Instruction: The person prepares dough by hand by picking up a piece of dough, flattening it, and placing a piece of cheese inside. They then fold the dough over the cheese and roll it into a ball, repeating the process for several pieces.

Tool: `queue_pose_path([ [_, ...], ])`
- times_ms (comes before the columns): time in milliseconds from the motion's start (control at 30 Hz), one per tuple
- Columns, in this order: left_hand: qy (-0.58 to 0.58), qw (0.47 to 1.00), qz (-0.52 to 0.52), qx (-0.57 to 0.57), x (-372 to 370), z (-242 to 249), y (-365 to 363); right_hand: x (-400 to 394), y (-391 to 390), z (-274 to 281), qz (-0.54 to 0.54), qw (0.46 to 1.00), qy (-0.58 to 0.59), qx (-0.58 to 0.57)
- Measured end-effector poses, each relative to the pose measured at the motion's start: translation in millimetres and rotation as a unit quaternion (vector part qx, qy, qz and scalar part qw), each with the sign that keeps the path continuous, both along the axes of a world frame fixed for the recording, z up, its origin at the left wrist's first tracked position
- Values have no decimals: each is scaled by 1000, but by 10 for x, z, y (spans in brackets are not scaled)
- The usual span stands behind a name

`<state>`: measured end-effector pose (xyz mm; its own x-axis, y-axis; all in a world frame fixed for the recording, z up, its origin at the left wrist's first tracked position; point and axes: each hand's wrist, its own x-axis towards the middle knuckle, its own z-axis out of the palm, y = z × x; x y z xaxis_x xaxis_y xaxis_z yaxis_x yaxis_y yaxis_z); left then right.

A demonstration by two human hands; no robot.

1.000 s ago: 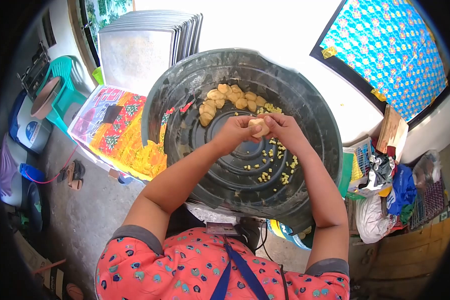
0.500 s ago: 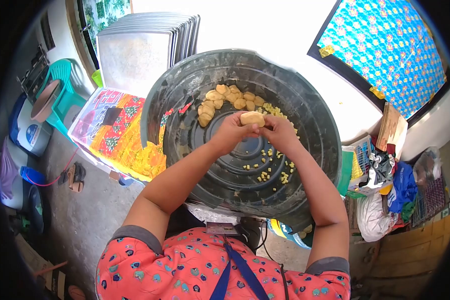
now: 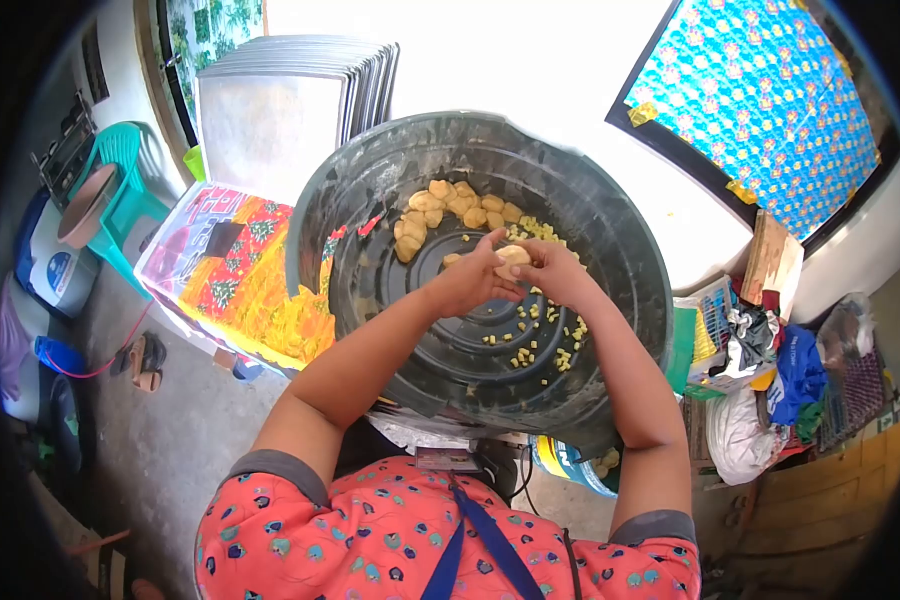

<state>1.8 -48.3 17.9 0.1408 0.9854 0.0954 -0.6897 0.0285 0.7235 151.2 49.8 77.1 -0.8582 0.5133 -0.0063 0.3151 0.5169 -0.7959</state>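
Note:
A pale tan lump of dough (image 3: pixel 513 259) is held above the big black round basin (image 3: pixel 440 385). My right hand (image 3: pixel 558 272) grips it from the right, thumb and fingers closed on its side. On the lump's left, my left hand (image 3: pixel 470 280) has its fingers spread; they reach close around the dough, and whether they touch it is hard to tell. Several similar dough lumps (image 3: pixel 425 202) are bunched along the basin's far left wall. Small yellow cubes (image 3: pixel 535 320) lie scattered on the basin floor, with more heaped behind my right hand.
Stacked metal sheets (image 3: pixel 280 120) stand behind on the left. A box with a colourful cover (image 3: pixel 255 270) borders the basin's left. Bags and baskets (image 3: pixel 750 350) crowd the right side. Under the basin's right front is a blue-and-yellow bucket (image 3: pixel 570 465).
My left hand's fingers have spread from their hold on the dough. The lump has come slightly lower and turned in my right hand. The view has shifted a little.

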Motion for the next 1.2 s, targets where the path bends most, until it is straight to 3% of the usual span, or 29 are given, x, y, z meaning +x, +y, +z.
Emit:
queue_pose_path([
  [33, -16, 1000, -8, 0, -18, 2, -10, 8, 3, 38, -21, 1000, -9, -9],
  [100, 59, 997, -8, -54, -86, 74, -29, 21, 24, 150, -60, 998, -24, -25],
  [133, 95, 992, -7, -82, -107, 119, -58, 29, 79, 196, -92, 992, -2, -88],
  [200, 315, 947, 34, -54, -100, 194, -123, 97, 180, 350, -104, 971, 107, -185],
  [233, 418, 906, 53, -39, -88, 227, -167, 154, 222, 438, -111, 953, 160, -233],
  [267, 565, 821, 71, -19, -84, 242, -232, 233, 274, 539, -122, 940, 203, -247],
  [333, 805, 585, 99, 26, -106, 212, -392, 496, 362, 699, -149, 916, 277, -248],
  [433, 878, 473, 69, 7, -261, 48, -584, 1059, 474, 725, -216, 893, 336, -208],
  [500, 885, 458, 70, -44, -425, -335, -576, 1514, 438, 686, -311, 882, 302, -187],
  [567, 881, 440, -80, -151, -482, -309, -623, 2076, 560, 441, -416, 879, 211, -97],
  [667, 891, 438, -42, -112, -478, -371, -575, 3059, 645, 0, -473, 881, -32, 9],
  [767, 883, 459, -38, -89, -379, -279, -547, 3339, 154, -130, -488, 851, -46, -189],
  [800, 881, 463, -44, -91, -359, -261, -530, 3393, 76, -141, -501, 842, -134, -151],
  [900, 881, 460, -58, -97, -344, -289, -527, 3883, 395, -433, -443, 837, -254, 197],
  [967, 882, 453, -69, -112, -349, -279, -529, 3607, 318, -70, -491, 836, -195, 152],
  [1033, 882, 448, -73, -129, -391, -256, -546, 3360, 451, 198, -517, 853, 72, 15],
  [1100, 879, 447, -75, -147, -414, -280, -570, 3062, 561, 512, -505, 853, 62, 115],
  [1167, 876, 451, -70, -157, -459, -352, -566, 2445, 331, 792, -300, 879, 41, 368],
  [1200, 874, 453, -70, -160, -475, -385, -560, 2143, 231, 896, -274, 901, 17, 336],
])
